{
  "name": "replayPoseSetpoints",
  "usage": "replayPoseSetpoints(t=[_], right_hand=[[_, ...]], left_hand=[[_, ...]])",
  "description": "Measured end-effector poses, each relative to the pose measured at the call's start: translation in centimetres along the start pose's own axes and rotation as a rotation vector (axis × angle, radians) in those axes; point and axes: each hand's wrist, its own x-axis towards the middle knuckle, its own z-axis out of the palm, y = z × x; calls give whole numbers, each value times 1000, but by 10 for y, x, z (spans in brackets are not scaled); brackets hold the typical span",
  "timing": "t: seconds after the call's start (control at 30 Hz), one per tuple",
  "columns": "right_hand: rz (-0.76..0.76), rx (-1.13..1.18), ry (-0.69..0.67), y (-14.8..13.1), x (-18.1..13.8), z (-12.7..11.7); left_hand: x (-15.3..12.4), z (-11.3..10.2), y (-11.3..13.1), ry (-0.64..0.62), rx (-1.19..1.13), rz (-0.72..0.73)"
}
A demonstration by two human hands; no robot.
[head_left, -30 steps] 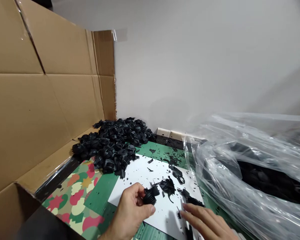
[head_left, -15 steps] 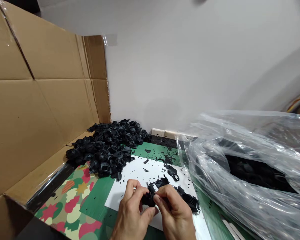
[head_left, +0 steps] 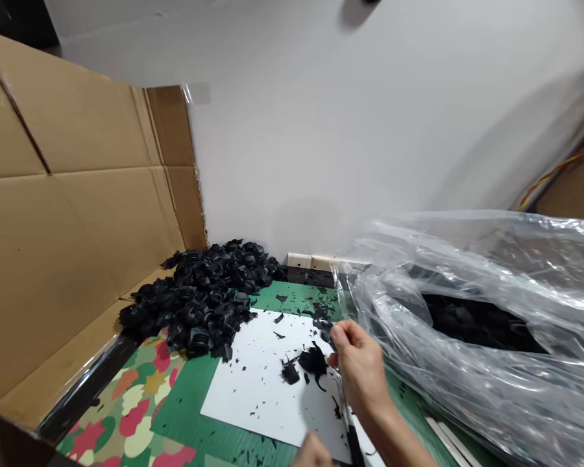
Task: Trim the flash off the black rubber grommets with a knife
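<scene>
My right hand (head_left: pixel 365 373) is over the right side of a white sheet (head_left: pixel 267 389), fingers curled together; whatever they may hold is hidden. Just left of its fingertips lie torn black rubbery scraps (head_left: pixel 313 360) and a smaller black scrap (head_left: pixel 290 372). Beneath the hand, a thin tool with a metal shaft and black handle (head_left: pixel 354 444) rests on the sheet; its kind is unclear. Only a blurred part of my left hand (head_left: pixel 312 453) shows at the bottom edge, its fingers indistinct. A heap of black ribbed parts (head_left: pixel 199 298) stands at the back left.
A tall cardboard panel (head_left: pixel 92 240) borders the left side, near patterned paper (head_left: pixel 136 415). At right, a clear plastic bag (head_left: pixel 418 344) holds dark parts. Black crumbs dot the green surface (head_left: pixel 185 402). A pale wall (head_left: pixel 321 143) rises behind.
My hands were together on a black piece; they are now apart. My right hand has moved up and right, my left down toward the bottom edge. The view has shifted slightly.
</scene>
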Motion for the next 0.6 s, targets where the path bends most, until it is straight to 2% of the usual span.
replayPoseSetpoints(t=[0.07, 0.17, 0.37, 0.5, 0.6], right_hand=[[8, -32, 18, -2, 10, -9], [-27, -101, -65, -2, 14, -18], [-82, -194, -201, 4, -3, -28], [-68, 4, -248, 8, -28, -19], [-65, 131, -125, 15, -47, 1]], left_hand=[[-1, -1, -2, 14, -26, -22], [4, -6, -10, 83, -138, -99], [11, -12, -20, 238, -371, -203], [9, -7, -24, 288, -544, -268], [8, 1, -28, 300, -595, -259]])
